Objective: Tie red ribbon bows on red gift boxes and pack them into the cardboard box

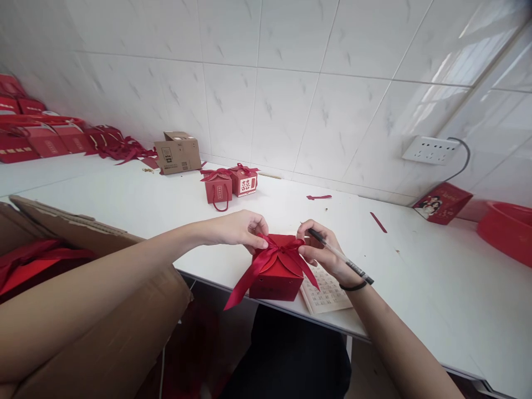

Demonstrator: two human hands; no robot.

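A red gift box (276, 285) with a folded petal top sits at the table's front edge. Around its top runs a dark red satin ribbon (249, 277) tied in a bow, both tails hanging over the front. My left hand (245, 228) is closed, thumb and fingers pinching the bow's left loop. At the right loop, my right hand (322, 252) has its thumb and fingertips on the ribbon. A pen (343, 257) with a black end lies tucked across that same hand. Partly under the box and right hand is a paper covered in handwriting (326, 291).
Two small red gift boxes (219, 188) and a cardboard box (178, 155) stand toward the wall. Red bags (50, 138) and ribbons fill the far left. An open carton (124, 327) is at left front. A red basin (507, 230) and power strip (430, 151) are right.
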